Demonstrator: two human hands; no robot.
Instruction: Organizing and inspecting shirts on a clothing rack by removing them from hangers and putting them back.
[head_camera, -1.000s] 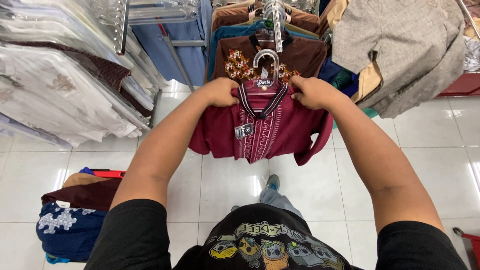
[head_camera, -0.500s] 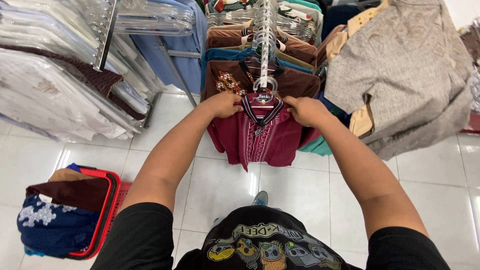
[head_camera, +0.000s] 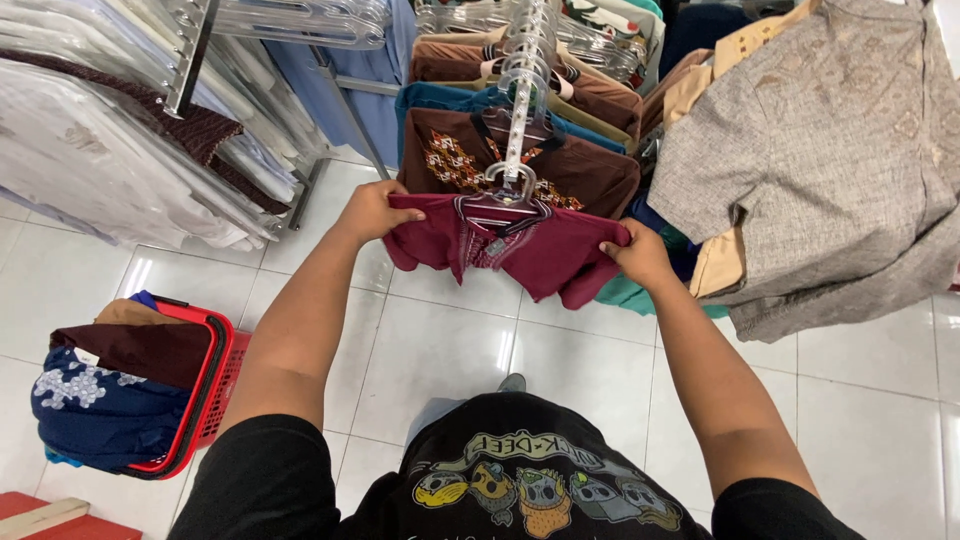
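Note:
A maroon shirt (head_camera: 545, 250) with pale embroidery down its front hangs on a clear plastic hanger (head_camera: 503, 190) at the front of a rack arm. My left hand (head_camera: 370, 210) grips its left shoulder edge. My right hand (head_camera: 637, 252) grips its right shoulder edge. The shirt is stretched wide between the two hands. Right behind it hangs a brown shirt (head_camera: 580, 165) with an orange patterned chest, then a teal one and more brown ones.
A red basket (head_camera: 205, 400) piled with folded clothes stands on the white tiled floor at lower left. White bagged garments (head_camera: 110, 170) hang on a rack at left. A grey shirt (head_camera: 830, 150) hangs at right.
Both hands slid outward from beside the collar to the shirt's shoulder edges, spreading it wide. The view tilted, and the red basket came further into sight.

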